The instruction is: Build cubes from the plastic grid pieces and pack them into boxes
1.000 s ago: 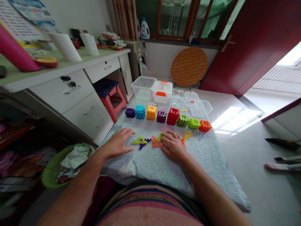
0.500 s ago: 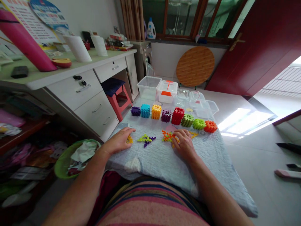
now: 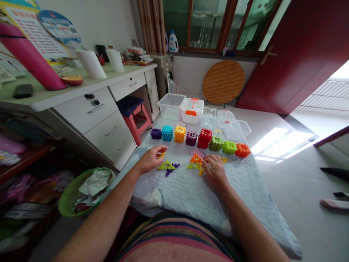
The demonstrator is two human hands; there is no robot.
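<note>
My left hand (image 3: 149, 159) is raised slightly over the cloth, with a yellow interlocking building piece (image 3: 161, 155) pinched between thumb and fingers. Just right of it, a lime-green triangular piece (image 3: 166, 165) lies overlapping a purple triangular piece (image 3: 169, 171). My right hand (image 3: 216, 168) has its fingers curled at the edge of an orange triangular piece (image 3: 195, 158); the fingertips are partly hidden. Under and beside that are a lime piece (image 3: 192, 166) and a yellow piece (image 3: 201, 171). Another yellow piece (image 3: 225, 159) shows behind the right hand.
Behind the hands stands a row of assembled blocks, among them a blue block (image 3: 167, 133) and a red block (image 3: 204, 138). Farther back are a clear bin (image 3: 171, 105), a lidded box (image 3: 192, 111) and clear containers (image 3: 209, 117). A green basket (image 3: 67, 198) is left of the cloth-covered table (image 3: 185, 198).
My left hand has lifted and moved right, carrying the yellow piece off the cloth. My right hand has shifted slightly right, leaving more of the orange and yellow pieces showing. The view has tilted up a little.
</note>
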